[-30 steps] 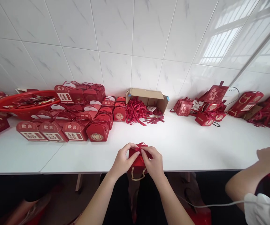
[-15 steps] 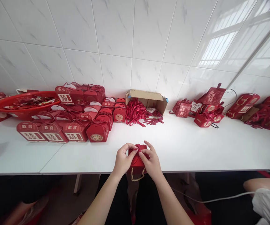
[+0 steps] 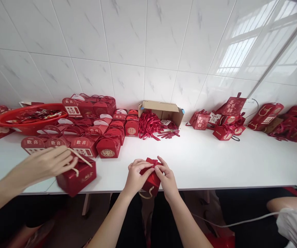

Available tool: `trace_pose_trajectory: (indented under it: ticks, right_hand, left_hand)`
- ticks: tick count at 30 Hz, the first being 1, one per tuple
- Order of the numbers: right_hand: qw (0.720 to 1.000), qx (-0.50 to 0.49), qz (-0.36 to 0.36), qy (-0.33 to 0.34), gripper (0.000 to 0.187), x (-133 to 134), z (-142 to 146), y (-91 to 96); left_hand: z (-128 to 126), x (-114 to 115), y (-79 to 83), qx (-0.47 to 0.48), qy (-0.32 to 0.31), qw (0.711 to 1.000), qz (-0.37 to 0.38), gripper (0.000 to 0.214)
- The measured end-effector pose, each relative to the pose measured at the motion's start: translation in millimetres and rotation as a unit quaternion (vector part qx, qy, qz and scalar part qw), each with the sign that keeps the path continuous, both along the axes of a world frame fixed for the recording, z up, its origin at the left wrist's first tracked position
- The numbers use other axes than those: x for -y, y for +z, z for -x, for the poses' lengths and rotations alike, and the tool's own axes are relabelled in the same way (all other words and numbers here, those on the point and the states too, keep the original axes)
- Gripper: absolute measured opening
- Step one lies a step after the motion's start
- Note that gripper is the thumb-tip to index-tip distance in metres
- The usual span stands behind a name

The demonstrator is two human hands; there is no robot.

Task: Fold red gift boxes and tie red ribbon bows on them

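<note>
In the head view a small red gift box (image 3: pixel 154 181) sits at the table's front edge before me, with a beige rope handle (image 3: pixel 148 195) hanging down its near side. A dark-red ribbon (image 3: pixel 155 163) is tied at its top. My left hand (image 3: pixel 136 175) pinches the ribbon from the left, thumb against fingertips. From the right, my right hand (image 3: pixel 168 177) pinches it too, with one finger raised. The thumbs nearly meet at the knot, and the fingers partly hide it.
At left, a co-worker's hand (image 3: pixel 46 163) holds another red box (image 3: pixel 77 181) by its rope handle. Rows of red boxes (image 3: pixel 108 150) stand behind it, beside a red basin (image 3: pixel 32 127). A cardboard box (image 3: pixel 161 105) with red ribbons (image 3: pixel 149 125) is by the wall; more boxes (image 3: pixel 223 132) stand right.
A co-worker's hand has come in from the left with a red box. The box between my hands has tilted slightly, its rope handle swinging left; both my hands stay at the ribbon.
</note>
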State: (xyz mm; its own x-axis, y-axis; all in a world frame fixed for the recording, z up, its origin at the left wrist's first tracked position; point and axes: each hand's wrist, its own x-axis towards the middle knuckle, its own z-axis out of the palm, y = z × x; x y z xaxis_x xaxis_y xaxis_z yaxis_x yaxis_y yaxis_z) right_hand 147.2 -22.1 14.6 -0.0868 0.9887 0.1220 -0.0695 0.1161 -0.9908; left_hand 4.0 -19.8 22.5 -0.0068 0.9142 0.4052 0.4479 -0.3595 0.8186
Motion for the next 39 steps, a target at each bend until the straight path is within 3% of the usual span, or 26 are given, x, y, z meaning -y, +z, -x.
trace_pose_trajectory:
  ticks: [4, 7, 10, 13, 16, 19, 21, 23, 28, 34, 39]
  right_hand:
    - [0.999, 0.049, -0.005, 0.009, 0.038, 3.8, -13.9, -0.5]
    - [0.996, 0.087, -0.022, -0.029, 0.039, 2.9, -24.6, -2.7]
    - [0.983, 0.172, -0.064, -0.020, 0.036, -1.5, -30.9, 0.0]
    - [0.962, 0.255, -0.097, -0.007, 0.023, -5.1, -34.6, 9.2]
    - [0.946, 0.308, -0.097, -0.008, 0.021, -2.3, -40.8, 24.9]
    - [0.931, 0.347, -0.079, 0.085, 0.030, 3.6, -49.3, 44.2]
    - [0.920, 0.358, -0.085, 0.134, 0.035, 3.5, -52.9, 54.4]
    - [0.916, 0.358, -0.117, 0.139, 0.034, -2.3, -52.5, 59.2]
    - [0.901, 0.341, -0.196, 0.183, 0.029, -24.7, -42.1, 49.4]
    - [0.904, 0.312, -0.250, 0.156, 0.012, -28.0, -40.6, 40.1]
    - [0.907, 0.304, -0.242, 0.161, 0.022, -29.0, -37.9, 36.8]
  left_hand:
    - [7.4, -4.1, -2.0, 0.022, -0.033, 0.999, 0.027, 0.013]
    - [12.3, -8.4, -0.3, 0.000, -0.052, 0.998, 0.031, 0.012]
    - [16.0, -10.6, 4.1, -0.031, -0.071, 0.996, 0.033, 0.013]
    - [18.3, -10.9, 8.7, -0.071, -0.080, 0.994, 0.033, 0.013]
    - [19.2, -10.4, 12.0, -0.107, -0.075, 0.991, 0.030, 0.012]
    - [19.3, -10.1, 15.0, -0.134, -0.080, 0.987, 0.027, 0.012]
    - [19.4, -10.2, 17.4, -0.145, -0.086, 0.985, 0.025, 0.013]
    - [19.7, -10.4, 20.3, -0.151, -0.089, 0.984, 0.024, 0.013]
    - [23.8, -9.8, 29.3, -0.180, -0.103, 0.978, 0.010, 0.011]
    - [30.2, -12.8, 39.2, -0.223, -0.124, 0.967, -0.001, 0.007]
    - [29.0, -15.0, 42.0, -0.237, -0.136, 0.962, -0.009, 0.006]
